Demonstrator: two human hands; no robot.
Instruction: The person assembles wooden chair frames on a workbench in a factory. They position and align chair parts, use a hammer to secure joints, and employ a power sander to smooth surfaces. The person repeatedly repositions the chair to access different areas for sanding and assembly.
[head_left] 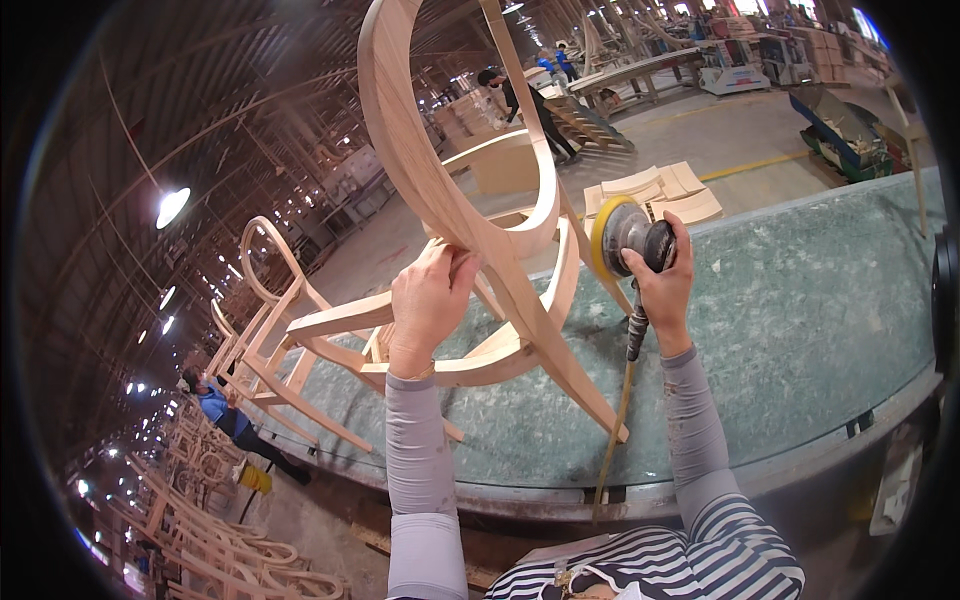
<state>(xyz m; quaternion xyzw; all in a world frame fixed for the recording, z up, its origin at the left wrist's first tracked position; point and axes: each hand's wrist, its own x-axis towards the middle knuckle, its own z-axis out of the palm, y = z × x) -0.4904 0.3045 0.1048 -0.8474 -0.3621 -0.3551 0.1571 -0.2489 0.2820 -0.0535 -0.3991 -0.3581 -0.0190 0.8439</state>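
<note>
A bare wooden chair frame [535, 325] with a rounded, looped back stands tilted on a green-topped workbench [760, 330]. My left hand [430, 300] is closed on the frame where the curved back meets the leg; its fingertips are partly hidden behind the wood. Held in my right hand [662, 275] is an orbital sander [630, 235] with a yellow-edged round pad. The pad faces left toward the chair and stands apart from the looped back. From the sander's lower end a hose [622, 410] runs down over the bench's front edge.
Flat curved wooden pieces [655, 190] lie stacked at the bench's far side. More chair frames [270, 300] stand along the bench to the left, near a person in blue [218, 408]. Another person in dark clothes [525, 105] bends by a slatted wooden stack. A scrap bin [845, 135] stands far right.
</note>
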